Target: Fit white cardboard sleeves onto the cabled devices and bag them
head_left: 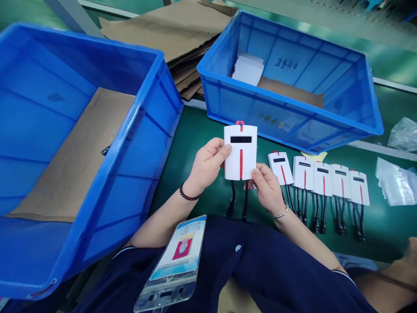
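Frame centre: left hand [208,163] and right hand [267,184] pinch a white card [240,152] upright by its edges above the green tabletop [195,143]; dangling black cables [238,200] could likely snag, loosening that light grip.

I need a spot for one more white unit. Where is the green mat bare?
Bare green mat lies between the left bin and the held unit, and along the front edge right of the cables. It is crowded where five units sit in a row below the far bin.
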Available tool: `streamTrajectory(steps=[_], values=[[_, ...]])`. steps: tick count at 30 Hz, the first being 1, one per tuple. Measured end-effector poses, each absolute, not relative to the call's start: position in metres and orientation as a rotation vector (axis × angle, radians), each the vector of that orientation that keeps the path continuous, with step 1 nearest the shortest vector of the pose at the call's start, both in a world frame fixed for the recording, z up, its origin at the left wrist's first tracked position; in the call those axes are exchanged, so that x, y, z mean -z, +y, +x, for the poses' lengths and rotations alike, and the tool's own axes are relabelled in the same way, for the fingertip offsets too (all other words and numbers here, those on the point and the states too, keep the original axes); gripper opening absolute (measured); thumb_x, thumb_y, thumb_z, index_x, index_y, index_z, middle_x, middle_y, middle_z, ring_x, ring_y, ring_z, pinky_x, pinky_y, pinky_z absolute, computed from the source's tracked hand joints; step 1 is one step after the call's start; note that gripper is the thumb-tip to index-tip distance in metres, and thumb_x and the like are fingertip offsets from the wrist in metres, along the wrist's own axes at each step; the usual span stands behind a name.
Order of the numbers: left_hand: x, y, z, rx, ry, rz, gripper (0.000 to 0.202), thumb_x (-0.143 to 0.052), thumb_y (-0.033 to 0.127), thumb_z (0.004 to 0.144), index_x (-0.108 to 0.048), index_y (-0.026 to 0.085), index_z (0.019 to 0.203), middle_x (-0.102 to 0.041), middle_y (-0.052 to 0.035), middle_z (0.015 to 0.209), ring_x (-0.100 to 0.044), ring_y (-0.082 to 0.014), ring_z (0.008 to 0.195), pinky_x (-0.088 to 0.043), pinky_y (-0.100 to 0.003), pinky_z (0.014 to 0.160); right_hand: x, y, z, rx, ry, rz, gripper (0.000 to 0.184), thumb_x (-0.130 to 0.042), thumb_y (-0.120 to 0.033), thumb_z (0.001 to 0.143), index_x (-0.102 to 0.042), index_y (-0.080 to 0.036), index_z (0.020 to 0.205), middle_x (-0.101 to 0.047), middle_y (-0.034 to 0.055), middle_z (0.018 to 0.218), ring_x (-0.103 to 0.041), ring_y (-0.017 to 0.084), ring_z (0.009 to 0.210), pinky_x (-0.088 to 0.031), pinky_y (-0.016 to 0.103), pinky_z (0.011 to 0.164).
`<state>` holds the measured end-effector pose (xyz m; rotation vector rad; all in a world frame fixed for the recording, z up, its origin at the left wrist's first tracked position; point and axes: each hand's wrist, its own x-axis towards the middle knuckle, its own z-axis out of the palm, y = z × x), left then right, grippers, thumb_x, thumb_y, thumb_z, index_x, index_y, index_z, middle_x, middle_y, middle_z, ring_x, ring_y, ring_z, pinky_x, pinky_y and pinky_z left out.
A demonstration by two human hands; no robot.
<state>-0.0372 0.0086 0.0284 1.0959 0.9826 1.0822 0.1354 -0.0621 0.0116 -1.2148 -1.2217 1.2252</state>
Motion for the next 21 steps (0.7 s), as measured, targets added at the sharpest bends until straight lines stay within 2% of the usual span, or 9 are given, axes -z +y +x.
streamTrajectory(steps=[3,4,6,8,9,11,14,18,21], values=[[-0.022,0.007,-0.029,-1.063,1.001,0.924,0.046,-0.079,0.059,0.071,-0.058,0.018,0.077,-0.06,0.0009,0.067,-0.057,-0.012,0.058,-0.047,-0.022,0.05,-0.013,-0.063,0.149,-1.154,-1.374,-1.32,0.037,-0.043,-0.053,0.101,-0.062,-0.021,0.102,-0.065,-0.0008,0.069,-0.06,0.014,0.057,-0.048,0.027,0.053],[-0.02,0.007,-0.026,-1.041,1.016,0.866,0.049,-0.081,0.06,0.067,-0.057,0.019,0.078,-0.062,0.0005,0.067,-0.058,-0.0129,0.058,-0.047,-0.023,0.049,-0.013,-0.062,0.157,-1.058,-1.495,-1.383,0.038,-0.04,-0.05,0.103,-0.063,-0.02,0.106,-0.069,0.0023,0.077,-0.064,0.016,0.065,-0.053,0.03,0.06],[-0.016,0.009,-0.02,-0.971,1.054,0.791,0.052,-0.082,0.061,0.064,-0.056,0.019,0.08,-0.066,-0.001,0.07,-0.062,-0.0152,0.059,-0.05,-0.025,0.048,-0.012,-0.06,0.176,-0.743,-1.794,-1.56,0.035,-0.041,-0.041,0.103,-0.067,-0.019,0.11,-0.074,0.0092,0.101,-0.068,0.024,0.098,-0.056,0.043,0.086],[-0.012,0.011,-0.014,-0.877,1.077,0.781,0.052,-0.082,0.06,0.065,-0.055,0.019,0.082,-0.069,-0.0028,0.075,-0.065,-0.0168,0.063,-0.053,-0.026,0.05,-0.008,-0.057,0.194,-0.418,-2.041,-1.771,0.029,-0.048,-0.033,0.1,-0.072,-0.019,0.107,-0.07,0.0104,0.126,-0.051,0.035,0.132,-0.039,0.058,0.112],[-0.01,0.012,-0.01,-0.833,1.082,0.795,0.05,-0.081,0.059,0.067,-0.054,0.019,0.084,-0.07,-0.0036,0.078,-0.067,-0.0171,0.065,-0.054,-0.026,0.05,-0.004,-0.057,0.202,-0.323,-2.118,-1.875,0.027,-0.051,-0.029,0.098,-0.074,-0.019,0.106,-0.066,0.0093,0.135,-0.041,0.039,0.141,-0.031,0.064,0.116],[-0.008,0.014,0.001,-0.754,1.069,0.851,0.046,-0.078,0.056,0.073,-0.053,0.019,0.086,-0.072,-0.0049,0.081,-0.068,-0.0172,0.067,-0.055,-0.025,0.052,0.003,-0.056,0.212,-0.254,-2.167,-2.064,0.029,-0.05,-0.025,0.098,-0.074,-0.018,0.112,-0.056,0.008,0.148,-0.032,0.043,0.146,-0.022,0.071,0.118],[-0.007,0.014,0.023,-0.657,1.037,0.967,0.035,-0.071,0.047,0.084,-0.051,0.018,0.09,-0.072,-0.0056,0.081,-0.069,-0.0164,0.066,-0.056,-0.025,0.053,0.012,-0.058,0.218,-0.192,-2.088,-2.228,0.036,-0.046,-0.023,0.098,-0.07,-0.016,0.125,-0.048,0.0108,0.155,-0.033,0.046,0.145,-0.024,0.074,0.115],[0.001,0.015,0.056,-0.545,1.066,1.151,0.014,-0.056,0.028,0.095,-0.046,0.018,0.092,-0.072,-0.0076,0.087,-0.071,-0.0167,0.067,-0.059,-0.027,0.053,0.016,-0.065,0.228,-0.151,-2.036,-2.241,0.039,-0.044,-0.017,0.097,-0.069,-0.017,0.126,-0.049,0.0107,0.154,-0.029,0.045,0.148,-0.023,0.073,0.117],[0.011,0.02,0.076,-0.527,1.055,1.383,0.011,-0.053,0.022,0.095,-0.047,0.019,0.087,-0.072,-0.01,0.086,-0.071,-0.0186,0.062,-0.057,-0.028,0.049,0.015,-0.072,0.239,-0.159,-2.004,-2.258,0.04,-0.044,-0.017,0.096,-0.067,-0.02,0.129,-0.05,0.0095,0.153,-0.028,0.044,0.149,-0.024,0.074,0.116]])
